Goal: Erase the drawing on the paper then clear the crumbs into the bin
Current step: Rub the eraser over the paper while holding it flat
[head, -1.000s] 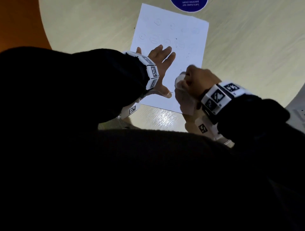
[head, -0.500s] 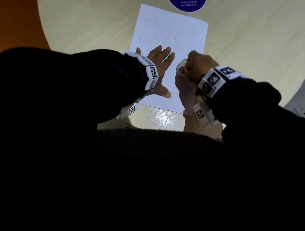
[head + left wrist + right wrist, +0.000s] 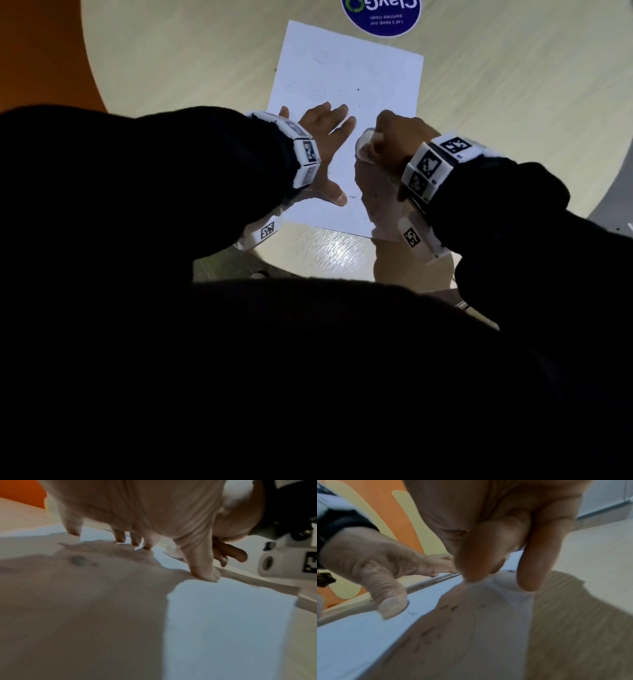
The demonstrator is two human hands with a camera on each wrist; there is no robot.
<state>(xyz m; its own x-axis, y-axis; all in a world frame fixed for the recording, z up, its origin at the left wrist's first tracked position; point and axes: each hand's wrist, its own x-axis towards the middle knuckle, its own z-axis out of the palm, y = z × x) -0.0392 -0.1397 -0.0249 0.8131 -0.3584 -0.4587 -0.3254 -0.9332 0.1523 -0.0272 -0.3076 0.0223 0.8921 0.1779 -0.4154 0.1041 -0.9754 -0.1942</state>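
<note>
my left hand (image 3: 322,137) lies flat, fingers spread, pinning the paper (image 3: 346,102) still; at 3 o'clock my right hand (image 3: 394,137) pinches the eraser (image 3: 368,144) for rubbing.

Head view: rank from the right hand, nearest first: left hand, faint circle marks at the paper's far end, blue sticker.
1. left hand, just beside it on its left, flat on the paper.
2. faint circle marks, farther up the sheet.
3. blue sticker, beyond the paper's far edge.

From overhead we look steeply down on the worktop (image 3: 513,102), while both wrist cameras skim low and close over the paper (image 3: 346,85), sharing its near edge toward six o'clock.
</note>
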